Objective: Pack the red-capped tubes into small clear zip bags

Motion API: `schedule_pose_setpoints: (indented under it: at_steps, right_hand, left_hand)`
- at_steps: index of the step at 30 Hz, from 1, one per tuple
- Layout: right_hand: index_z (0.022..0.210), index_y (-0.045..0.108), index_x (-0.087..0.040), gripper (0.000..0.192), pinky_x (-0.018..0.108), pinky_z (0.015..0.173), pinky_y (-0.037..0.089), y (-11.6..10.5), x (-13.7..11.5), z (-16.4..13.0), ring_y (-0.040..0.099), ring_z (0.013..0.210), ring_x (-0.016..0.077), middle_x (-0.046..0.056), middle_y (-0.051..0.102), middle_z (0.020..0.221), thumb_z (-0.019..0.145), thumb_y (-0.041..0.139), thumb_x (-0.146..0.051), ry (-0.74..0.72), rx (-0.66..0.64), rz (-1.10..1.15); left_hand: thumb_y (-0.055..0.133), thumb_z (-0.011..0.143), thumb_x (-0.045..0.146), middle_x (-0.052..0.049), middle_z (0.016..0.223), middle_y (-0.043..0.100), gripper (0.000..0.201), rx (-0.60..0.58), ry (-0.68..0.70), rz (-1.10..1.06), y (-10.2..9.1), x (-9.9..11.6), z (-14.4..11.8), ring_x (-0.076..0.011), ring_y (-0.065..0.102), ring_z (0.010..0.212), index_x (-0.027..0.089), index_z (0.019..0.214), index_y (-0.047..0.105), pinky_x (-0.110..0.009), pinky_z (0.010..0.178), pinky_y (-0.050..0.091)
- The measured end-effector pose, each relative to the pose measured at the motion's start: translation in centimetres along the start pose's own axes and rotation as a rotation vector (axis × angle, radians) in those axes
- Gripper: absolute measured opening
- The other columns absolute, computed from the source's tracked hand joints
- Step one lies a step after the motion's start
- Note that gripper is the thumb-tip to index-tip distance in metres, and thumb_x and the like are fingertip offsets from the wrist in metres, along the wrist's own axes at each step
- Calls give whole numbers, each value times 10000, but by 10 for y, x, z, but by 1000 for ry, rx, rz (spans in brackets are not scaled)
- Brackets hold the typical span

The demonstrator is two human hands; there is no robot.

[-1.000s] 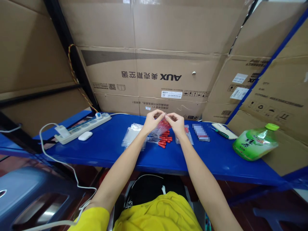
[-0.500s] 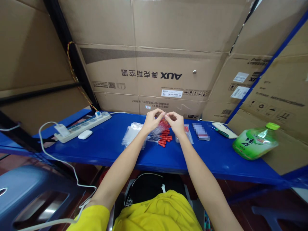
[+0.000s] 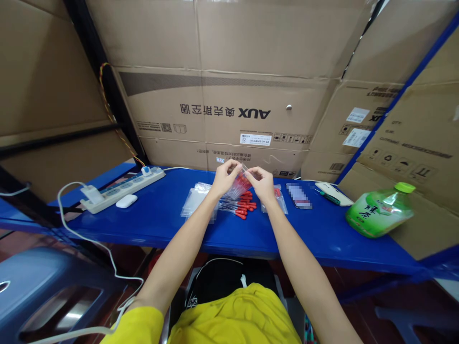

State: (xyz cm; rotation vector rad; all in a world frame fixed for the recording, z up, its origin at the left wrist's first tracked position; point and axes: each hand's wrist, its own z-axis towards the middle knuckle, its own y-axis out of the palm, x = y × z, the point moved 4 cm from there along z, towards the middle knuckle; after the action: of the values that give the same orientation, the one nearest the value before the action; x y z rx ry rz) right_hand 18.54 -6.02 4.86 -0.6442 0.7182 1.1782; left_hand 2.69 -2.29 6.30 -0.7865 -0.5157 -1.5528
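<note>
My left hand (image 3: 225, 178) and my right hand (image 3: 262, 182) pinch the top edge of a clear plastic bag (image 3: 239, 187) between thumbs and fingers. The bag hangs over the bench with red showing in or through it. Beneath it lies a pile of slim red-handled tools (image 3: 245, 208) with thin shafts, their exact kind too small to tell. Flat clear bags (image 3: 193, 202) are stacked left of the pile, partly behind my left forearm. Beside my right wrist rests another clear bag (image 3: 282, 204) with something red in it.
On the blue bench (image 3: 308, 239), a phone (image 3: 300, 197), a green-handled screwdriver (image 3: 329, 197) and a green bottle (image 3: 376, 215) stand to the right. A power strip (image 3: 125, 188) and white rounded case (image 3: 126, 200) lie left. Cardboard (image 3: 222, 86) walls the back.
My fingertips have drawn slightly apart, and the bag's clear top edge now shows between them. The things on the bench have stayed put.
</note>
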Motion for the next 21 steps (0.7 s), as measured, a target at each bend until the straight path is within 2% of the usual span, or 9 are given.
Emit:
schedule_pose_setpoints:
  at_steps: [7, 13, 17, 21]
  right_hand:
    - [814, 711, -201, 323, 336, 764, 556, 0, 0, 1, 667, 748, 199, 31, 736, 804, 787, 767, -518, 14, -14, 38]
    - [833, 727, -191, 316, 325, 754, 545, 1, 12, 3, 664, 738, 194, 32, 731, 791, 768, 790, -494, 83, -22, 113]
    - [812, 726, -184, 313, 299, 696, 511, -1, 12, 3, 633, 686, 178, 17, 707, 742, 787, 775, -492, 66, -21, 80]
    - [801, 728, -183, 326, 298, 712, 507, -2, 7, 3, 634, 706, 179, 22, 721, 763, 798, 759, -507, 33, -20, 24]
  left_hand:
    - [718, 885, 451, -60, 908, 744, 270, -97, -16, -40, 1, 1, 0, -178, 661, 813, 181, 887, 721, -292, 802, 508]
    - [686, 910, 469, -54, 871, 732, 306, -55, 10, -2, -2, -2, 1, -167, 658, 773, 166, 868, 704, -291, 783, 511]
    - [688, 914, 461, -55, 911, 740, 306, -87, 6, -8, 0, -3, 1, -160, 664, 793, 156, 893, 697, -280, 783, 512]
    - [704, 908, 448, -54, 921, 747, 292, -139, -5, -6, 2, -6, 0, -165, 675, 832, 157, 932, 719, -271, 785, 513]
